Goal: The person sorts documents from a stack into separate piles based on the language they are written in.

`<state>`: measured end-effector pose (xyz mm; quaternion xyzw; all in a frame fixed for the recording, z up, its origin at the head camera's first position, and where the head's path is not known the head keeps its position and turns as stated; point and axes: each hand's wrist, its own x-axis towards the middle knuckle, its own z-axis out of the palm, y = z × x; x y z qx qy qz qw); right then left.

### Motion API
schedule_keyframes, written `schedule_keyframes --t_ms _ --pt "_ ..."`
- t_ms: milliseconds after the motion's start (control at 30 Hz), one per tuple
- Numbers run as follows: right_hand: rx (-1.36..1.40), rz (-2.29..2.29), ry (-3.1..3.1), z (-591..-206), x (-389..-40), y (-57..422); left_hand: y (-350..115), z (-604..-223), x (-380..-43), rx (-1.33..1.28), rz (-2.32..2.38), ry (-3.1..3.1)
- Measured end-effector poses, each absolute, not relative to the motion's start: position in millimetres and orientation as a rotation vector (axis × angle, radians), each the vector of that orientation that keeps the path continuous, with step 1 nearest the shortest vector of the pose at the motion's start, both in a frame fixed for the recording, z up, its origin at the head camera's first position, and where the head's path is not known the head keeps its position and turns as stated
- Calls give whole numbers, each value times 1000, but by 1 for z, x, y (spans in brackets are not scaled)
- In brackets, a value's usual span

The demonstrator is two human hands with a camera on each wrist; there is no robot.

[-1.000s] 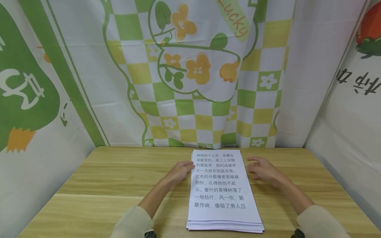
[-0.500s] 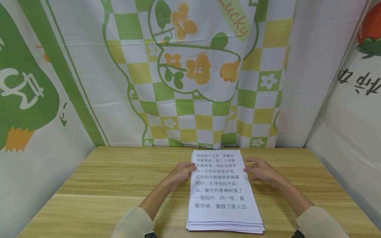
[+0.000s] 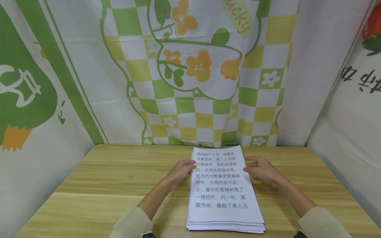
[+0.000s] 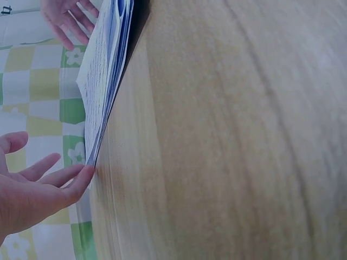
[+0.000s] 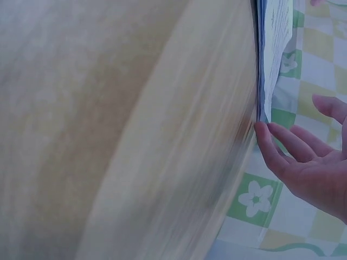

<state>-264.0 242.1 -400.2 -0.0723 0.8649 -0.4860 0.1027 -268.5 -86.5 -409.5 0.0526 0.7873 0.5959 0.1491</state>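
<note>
A stack of white printed paper (image 3: 221,215) lies on the wooden table, its top sheet covered in lines of Chinese characters. At its left edge, toward the far end, my left hand (image 3: 181,171) touches the sheets with its fingertips; the left wrist view shows the fingers (image 4: 64,176) extended and the thumb apart. On the opposite side my right hand (image 3: 262,169) has relaxed fingers (image 5: 271,150) against the stack's edge, thumb raised clear of the paper. The top sheet's far right corner stands slightly lifted. Toward the near end, several sheet edges are staggered.
The wooden table (image 3: 119,185) extends to both sides of the stack. Behind it hangs a green and yellow checked cloth curtain (image 3: 190,109), close to the table's far edge. Printed white cloth also hangs at left and right.
My right hand has moved left to the stack's edge, and my left fingers have come slightly further in. The top sheet's far right corner has risen. The head view has shifted slightly.
</note>
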Motion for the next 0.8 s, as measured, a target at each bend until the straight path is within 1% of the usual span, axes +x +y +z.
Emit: schedule_keyframes --t_ms 233,600,800 --pt "-198 -1454 2598 -397 -262 238 -85 -406 -268 137 1756 2249" --pt "-142 -1622 2545 -398 -261 237 -84 -406 -268 171 1869 2200" --pt "-121 -1709 2471 -398 -263 236 -84 -405 -268 130 1944 2126"
